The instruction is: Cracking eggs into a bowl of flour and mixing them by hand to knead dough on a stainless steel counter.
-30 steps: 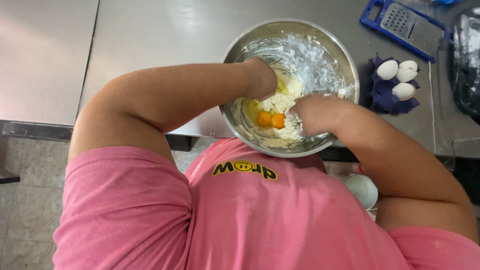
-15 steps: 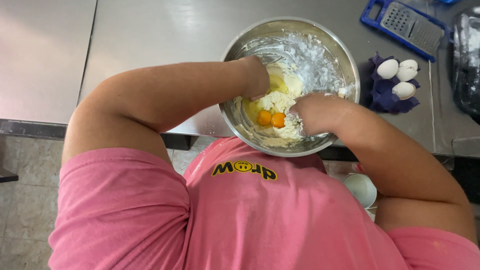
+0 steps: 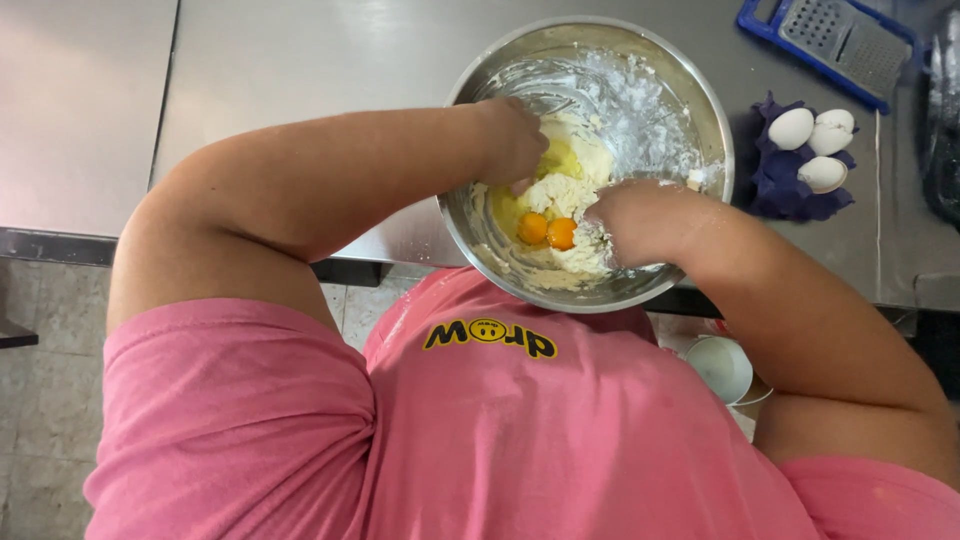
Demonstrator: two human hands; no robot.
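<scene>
Steel bowl point(image 3: 700, 120) sits at the near edge of the table point(image 3: 300, 60), close in so both arms reach down into it. Left hand point(image 3: 515, 140) curls loosely into the flour mix point(image 3: 565, 195); right hand point(image 3: 640, 220) is bunched in it too, grip unclear. Two yolks point(image 3: 546, 231) lie between them. Eggs point(image 3: 815, 145) in a purple carton and a blue grater point(image 3: 835, 40) wait well off to the right, nothing blocking.

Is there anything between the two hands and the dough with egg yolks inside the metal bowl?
Nothing visible. The left hand and right hand are already inside the metal bowl, touching the dough beside the two egg yolks.
</scene>
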